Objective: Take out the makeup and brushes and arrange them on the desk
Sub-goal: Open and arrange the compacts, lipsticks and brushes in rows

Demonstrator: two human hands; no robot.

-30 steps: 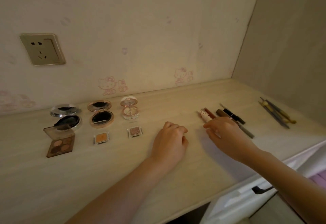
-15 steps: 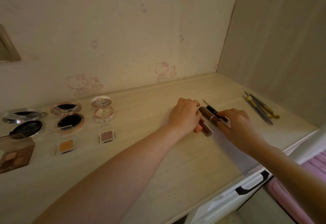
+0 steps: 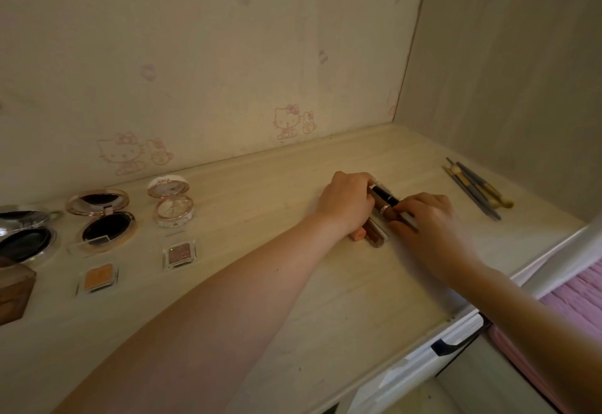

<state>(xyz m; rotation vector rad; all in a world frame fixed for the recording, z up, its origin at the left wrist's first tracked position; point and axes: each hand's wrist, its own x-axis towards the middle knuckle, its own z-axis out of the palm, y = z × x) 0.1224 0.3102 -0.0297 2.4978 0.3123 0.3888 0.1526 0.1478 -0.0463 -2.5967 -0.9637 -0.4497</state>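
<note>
On the pale wooden desk (image 3: 325, 303) a small bunch of makeup tubes (image 3: 376, 233) lies side by side: a black pen (image 3: 386, 197), a brown tube with a silver ring (image 3: 386, 209), a lip gloss and a pink-capped stick (image 3: 357, 235). My left hand (image 3: 347, 205) curls over their far left ends. From the right, my right hand (image 3: 430, 223) has bent fingers on the black pen and brown tube, hiding their near ends. Several slim brushes (image 3: 475, 190) lie near the right wall.
Along the left stand open compacts: silver (image 3: 22, 234), rose-gold (image 3: 104, 218) and white-pink (image 3: 172, 202). In front lie a brown palette (image 3: 13, 290) and two single eyeshadows (image 3: 97, 278) (image 3: 179, 254). A white drawer with a dark handle (image 3: 452, 345) sits under the desk's right edge.
My left hand moved right from the middle of the desk to the tubes. Both hands have closed in on the tubes and pushed them together. The view turned right.
</note>
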